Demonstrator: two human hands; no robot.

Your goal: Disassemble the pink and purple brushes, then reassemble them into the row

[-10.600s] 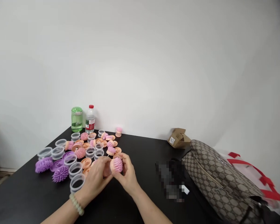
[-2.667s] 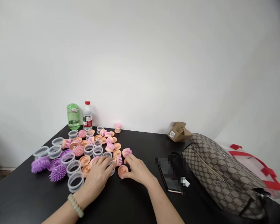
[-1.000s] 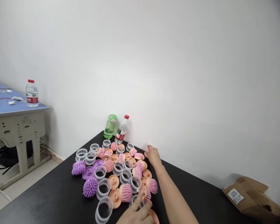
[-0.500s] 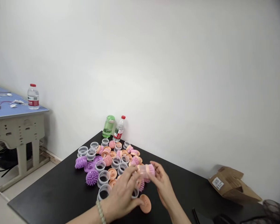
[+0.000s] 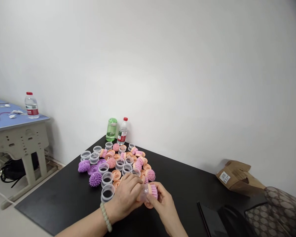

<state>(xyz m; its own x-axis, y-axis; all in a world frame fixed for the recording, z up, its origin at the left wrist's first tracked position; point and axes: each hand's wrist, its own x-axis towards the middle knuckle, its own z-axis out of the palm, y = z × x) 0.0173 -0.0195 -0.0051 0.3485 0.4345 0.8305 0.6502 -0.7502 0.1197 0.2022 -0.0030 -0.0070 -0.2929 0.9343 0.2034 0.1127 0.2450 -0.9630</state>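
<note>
My left hand (image 5: 125, 198) and my right hand (image 5: 161, 204) together hold a clear plastic cylinder (image 5: 143, 193) fitted with a pink-bristled brush head (image 5: 153, 191). The left fingers wrap the clear part, and the right fingers pinch the bristle end. A peach plastic disc (image 5: 148, 205) shows just below, partly hidden by my right hand. Beside my left hand lies a heap of clear rings, peach discs, pink brushes and purple spiky heads (image 5: 115, 164). A pale green bead bracelet (image 5: 105, 221) circles my left wrist.
The heap sits on a black table (image 5: 187, 184). A green bottle (image 5: 111, 130) and a water bottle (image 5: 122, 131) stand behind it by the wall. To the right are a cardboard box (image 5: 239, 179), a black phone (image 5: 210, 220) and a patterned bag (image 5: 273, 210).
My hands have drawn closer together around the clear cylinder and brush head. The peach disc, lying on the table before, now sits against my right hand. The view has swung slightly.
</note>
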